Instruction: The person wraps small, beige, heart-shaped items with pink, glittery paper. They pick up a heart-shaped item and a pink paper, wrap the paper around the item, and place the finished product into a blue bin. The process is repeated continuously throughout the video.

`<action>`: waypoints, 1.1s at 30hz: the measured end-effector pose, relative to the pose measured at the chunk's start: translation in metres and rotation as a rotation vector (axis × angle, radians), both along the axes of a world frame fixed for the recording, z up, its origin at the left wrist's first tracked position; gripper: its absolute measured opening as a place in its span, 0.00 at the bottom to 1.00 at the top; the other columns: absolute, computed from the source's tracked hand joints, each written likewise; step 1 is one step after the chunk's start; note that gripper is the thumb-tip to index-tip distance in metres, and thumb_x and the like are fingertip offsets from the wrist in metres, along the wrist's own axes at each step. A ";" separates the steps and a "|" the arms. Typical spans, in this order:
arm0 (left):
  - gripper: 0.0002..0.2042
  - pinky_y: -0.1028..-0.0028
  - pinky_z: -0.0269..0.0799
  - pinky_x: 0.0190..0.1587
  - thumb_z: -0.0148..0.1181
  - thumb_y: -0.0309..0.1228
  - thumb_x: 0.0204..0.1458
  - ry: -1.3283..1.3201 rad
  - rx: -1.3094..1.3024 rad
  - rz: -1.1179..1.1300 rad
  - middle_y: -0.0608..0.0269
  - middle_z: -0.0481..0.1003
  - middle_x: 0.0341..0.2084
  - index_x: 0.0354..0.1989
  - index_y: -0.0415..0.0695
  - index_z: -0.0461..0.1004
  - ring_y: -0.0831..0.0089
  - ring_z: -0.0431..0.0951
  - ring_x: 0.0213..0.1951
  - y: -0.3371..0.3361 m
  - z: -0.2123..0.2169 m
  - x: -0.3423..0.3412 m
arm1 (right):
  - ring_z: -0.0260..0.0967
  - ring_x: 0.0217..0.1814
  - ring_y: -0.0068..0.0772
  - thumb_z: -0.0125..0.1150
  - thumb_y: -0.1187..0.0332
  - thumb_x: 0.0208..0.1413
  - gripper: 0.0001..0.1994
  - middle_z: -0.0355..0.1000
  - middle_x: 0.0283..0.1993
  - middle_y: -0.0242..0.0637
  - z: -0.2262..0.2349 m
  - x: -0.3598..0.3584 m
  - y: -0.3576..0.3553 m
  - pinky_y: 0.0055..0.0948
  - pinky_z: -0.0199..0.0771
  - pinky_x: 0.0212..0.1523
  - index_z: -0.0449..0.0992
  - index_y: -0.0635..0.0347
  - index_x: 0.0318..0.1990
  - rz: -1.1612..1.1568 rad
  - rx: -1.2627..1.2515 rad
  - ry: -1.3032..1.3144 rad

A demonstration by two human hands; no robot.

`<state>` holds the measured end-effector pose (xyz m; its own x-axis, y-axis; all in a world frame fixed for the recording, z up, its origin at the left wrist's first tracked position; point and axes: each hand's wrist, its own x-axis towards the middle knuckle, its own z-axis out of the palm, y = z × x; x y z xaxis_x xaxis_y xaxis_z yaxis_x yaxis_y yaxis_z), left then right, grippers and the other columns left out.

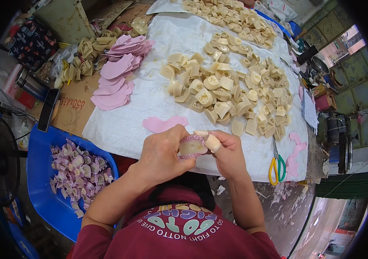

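Observation:
In front of my chest, both hands grip one shoe heel (191, 148), a small cream moulded piece with purple glitter covering round its edge. My left hand (160, 150) is closed round its left side, thumb below and fingers above. My right hand (230, 156) pinches the right side; its thumb and a fingertip wear pale covers. Just beyond my left hand, a pink cut sheet (165, 124) lies flat on the white cloth (125, 138). Bare cream heels (222, 88) are heaped further away. What the fingers press on the heel's far side is hidden.
Stacked pink cut sheets (117, 73) lie at the left. A blue basin (41, 181) below them holds many glitter-covered heels (80, 172). Scissors (276, 166) with yellow and green handles lie at the table's right front edge, near pink scraps (295, 155). A phone (48, 110) stands at the left.

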<state>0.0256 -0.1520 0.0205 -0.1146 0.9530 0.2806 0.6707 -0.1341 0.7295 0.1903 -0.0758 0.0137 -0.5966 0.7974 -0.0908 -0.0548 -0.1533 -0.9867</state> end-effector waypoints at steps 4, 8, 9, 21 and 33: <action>0.18 0.61 0.70 0.25 0.67 0.35 0.35 -0.002 0.018 0.103 0.53 0.73 0.19 0.31 0.39 0.68 0.54 0.76 0.23 0.005 -0.005 0.012 | 0.72 0.40 0.21 0.57 0.69 0.60 0.11 0.76 0.38 0.33 0.001 -0.008 -0.006 0.22 0.72 0.41 0.78 0.67 0.46 -0.126 0.204 -0.104; 0.18 0.62 0.70 0.22 0.68 0.36 0.35 -0.119 0.034 0.157 0.54 0.73 0.17 0.30 0.39 0.67 0.56 0.76 0.19 0.008 -0.005 0.015 | 0.72 0.39 0.21 0.55 0.68 0.61 0.12 0.76 0.39 0.33 -0.011 -0.004 0.007 0.21 0.72 0.40 0.77 0.66 0.47 -0.046 -0.145 0.144; 0.18 0.62 0.70 0.22 0.68 0.36 0.35 -0.113 0.063 0.166 0.55 0.72 0.16 0.30 0.39 0.67 0.56 0.76 0.19 0.009 -0.007 0.016 | 0.72 0.38 0.21 0.54 0.68 0.62 0.12 0.76 0.39 0.33 -0.016 -0.003 0.004 0.21 0.71 0.40 0.77 0.66 0.47 -0.067 -0.185 0.183; 0.19 0.65 0.69 0.21 0.70 0.38 0.34 -0.133 0.034 0.256 0.58 0.70 0.12 0.27 0.40 0.67 0.61 0.74 0.16 0.014 -0.019 0.019 | 0.69 0.42 0.20 0.49 0.76 0.60 0.14 0.75 0.43 0.36 -0.012 -0.015 -0.007 0.20 0.68 0.45 0.73 0.67 0.52 -0.141 0.168 -0.042; 0.13 0.79 0.69 0.35 0.64 0.23 0.48 -0.750 -0.062 -0.136 0.66 0.73 0.29 0.42 0.36 0.71 0.82 0.72 0.32 0.006 -0.014 -0.013 | 0.71 0.44 0.31 0.49 0.81 0.56 0.17 0.73 0.45 0.42 0.003 -0.004 0.001 0.26 0.71 0.45 0.70 0.69 0.54 0.080 0.499 -0.179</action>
<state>0.0131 -0.1461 0.0063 -0.1336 0.9838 0.1197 -0.0267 -0.1244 0.9919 0.1863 -0.0752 0.0166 -0.6674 0.7221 0.1822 0.1134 0.3403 -0.9334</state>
